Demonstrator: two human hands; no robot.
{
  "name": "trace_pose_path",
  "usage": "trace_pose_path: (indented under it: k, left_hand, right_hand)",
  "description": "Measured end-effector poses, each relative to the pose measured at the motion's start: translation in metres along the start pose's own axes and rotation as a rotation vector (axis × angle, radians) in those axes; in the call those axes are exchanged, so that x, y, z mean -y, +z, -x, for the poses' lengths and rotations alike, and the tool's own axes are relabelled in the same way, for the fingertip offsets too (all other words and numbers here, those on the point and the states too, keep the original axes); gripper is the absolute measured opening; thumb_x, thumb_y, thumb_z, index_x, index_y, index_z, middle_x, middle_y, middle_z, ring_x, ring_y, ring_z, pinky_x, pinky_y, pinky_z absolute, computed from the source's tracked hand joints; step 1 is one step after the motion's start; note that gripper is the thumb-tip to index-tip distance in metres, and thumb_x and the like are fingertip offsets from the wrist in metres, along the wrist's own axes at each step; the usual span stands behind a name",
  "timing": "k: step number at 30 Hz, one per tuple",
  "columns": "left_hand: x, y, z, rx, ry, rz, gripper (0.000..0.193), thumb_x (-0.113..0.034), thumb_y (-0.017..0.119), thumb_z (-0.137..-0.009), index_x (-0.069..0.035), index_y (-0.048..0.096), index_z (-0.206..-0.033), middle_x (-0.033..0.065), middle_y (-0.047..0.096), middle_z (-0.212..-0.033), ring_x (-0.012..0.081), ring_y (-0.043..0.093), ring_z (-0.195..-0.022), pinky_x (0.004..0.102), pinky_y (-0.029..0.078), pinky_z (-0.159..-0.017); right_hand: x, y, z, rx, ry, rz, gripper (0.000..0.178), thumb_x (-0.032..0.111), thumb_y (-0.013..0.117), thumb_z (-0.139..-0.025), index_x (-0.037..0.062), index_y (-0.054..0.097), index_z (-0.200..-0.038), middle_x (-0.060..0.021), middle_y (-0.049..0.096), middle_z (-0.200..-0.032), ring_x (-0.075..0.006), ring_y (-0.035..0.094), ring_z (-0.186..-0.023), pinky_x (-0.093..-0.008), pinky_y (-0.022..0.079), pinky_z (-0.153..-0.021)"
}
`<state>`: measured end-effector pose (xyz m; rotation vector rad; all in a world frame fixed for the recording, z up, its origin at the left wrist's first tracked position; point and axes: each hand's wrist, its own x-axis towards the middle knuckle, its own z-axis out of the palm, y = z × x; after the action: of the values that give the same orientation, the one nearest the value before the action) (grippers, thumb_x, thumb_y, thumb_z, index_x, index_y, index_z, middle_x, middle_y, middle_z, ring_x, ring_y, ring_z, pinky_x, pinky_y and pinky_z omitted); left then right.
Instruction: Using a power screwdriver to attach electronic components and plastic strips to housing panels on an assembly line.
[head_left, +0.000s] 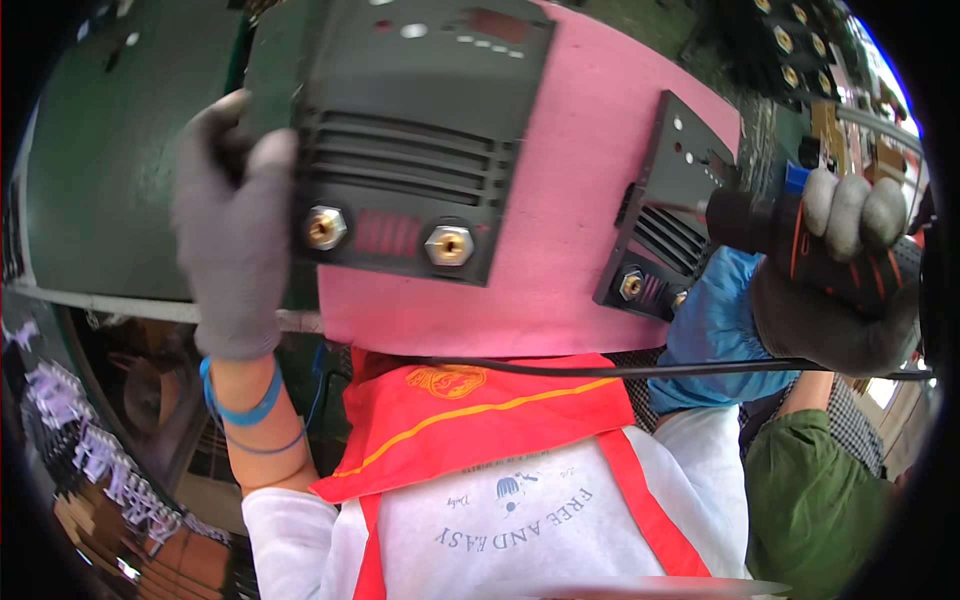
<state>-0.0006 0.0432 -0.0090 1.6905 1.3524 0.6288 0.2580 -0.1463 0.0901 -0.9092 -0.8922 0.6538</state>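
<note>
A dark green metal surface point(110, 190) spreads across the left of the workshop, and beside it lies a smooth pink sheet point(570, 190), its near edge close to the person's waist. Two panels are over this sheet. The larger-looking one, a flat dark grey rectangular panel with long slots point(415, 90), fills the upper middle, its far end cut off by the picture's edge; near its lower end sit two brass connectors with silver hexagonal nuts point(450, 245). To its right, well apart, a smaller-looking dark slotted panel point(668, 180) lies slanted on the pink

The left hand in a grey knitted glove point(235, 225) is slightly blurred at the left side of the larger-looking panel, thumb and forefinger apart with a gap between them; whether the thumb touches the panel's edge I cannot tell. A bright blue band point(248, 400) circles that wrist. The right hand in a grey glove with paler fingers point(850, 220) is wrapped firmly around a black handheld power tool with orange trim point(775, 232), whose nose points left over the smaller-looking panel; contact at its tip is unclear. A gathered blue sleeve cover point(705, 330) covers the right forearm, and a thin black cable point(600, 371) runs across in front of a red apron with a yellow stripe point(500, 420). At the lower right shows another person's loose green sleeve point(815, 500)
</note>
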Motion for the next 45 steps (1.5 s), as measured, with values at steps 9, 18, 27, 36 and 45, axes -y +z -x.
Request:
trace_pose_path:
  k: [9, 18, 27, 36, 45]
  left_hand:
    - [-0.052, 0.081, 0.072, 0.902, -0.614, 0.948, 0.042, -0.021, 0.052, -0.1, 0.005, 0.047, -0.133, 0.0141, 0.06, -0.114, 0.0147, 0.062, -0.097, 0.0257, 0.053, -0.08]
    - [-0.055, 0.146, 0.085, 1.032, -0.575, 0.909, 0.045, -0.04, 0.056, -0.098, 0.0, 0.054, -0.118, 0.0017, 0.057, -0.078, 0.0038, 0.042, -0.053, 0.0182, 0.033, -0.045]
    - [-0.05, 0.15, 0.089, 1.031, -0.576, 0.951, 0.041, -0.041, 0.053, -0.1, -0.001, 0.061, -0.108, 0.0003, 0.06, -0.076, 0.0023, 0.042, -0.052, 0.0184, 0.032, -0.043]
    - [-0.049, 0.145, 0.087, 1.128, -0.694, 0.96, 0.047, -0.046, 0.046, -0.101, -0.002, 0.06, -0.108, 0.0008, 0.058, -0.071, 0.0044, 0.041, -0.046, 0.0193, 0.031, -0.04]
    - [-0.055, 0.143, 0.095, 1.037, -0.712, 0.972, 0.051, -0.049, 0.048, -0.1, -0.001, 0.059, -0.113, 0.0008, 0.059, -0.074, 0.0039, 0.043, -0.049, 0.019, 0.033, -0.042]
  right_hand:
    - [0.04, -0.037, 0.07, -0.233, 0.035, 0.034, 0.04, 0.04, 0.071, -0.077, 0.0114, 0.046, -0.088, -0.0005, 0.046, -0.079, -0.0115, 0.041, -0.07, -0.027, 0.033, -0.067]
    - [0.021, -0.03, 0.065, -0.089, -0.098, -0.098, 0.044, 0.037, 0.083, -0.068, 0.016, 0.047, -0.083, 0.0033, 0.053, -0.068, -0.0083, 0.05, -0.065, -0.0221, 0.047, -0.069]
    - [0.023, -0.039, 0.06, -0.01, -0.095, -0.044, 0.046, 0.039, 0.083, -0.069, 0.0157, 0.045, -0.082, 0.0035, 0.051, -0.068, -0.0077, 0.048, -0.063, -0.0208, 0.045, -0.066]
    - [0.021, -0.034, 0.055, 0.028, -0.084, -0.013, 0.048, 0.041, 0.083, -0.069, 0.0155, 0.044, -0.082, 0.0037, 0.05, -0.068, -0.0071, 0.045, -0.061, -0.0195, 0.044, -0.064]
    - [0.015, -0.026, 0.055, 0.069, -0.059, 0.015, 0.05, 0.043, 0.082, -0.07, 0.0152, 0.042, -0.081, 0.0039, 0.049, -0.068, -0.0065, 0.043, -0.059, -0.0182, 0.042, -0.061]
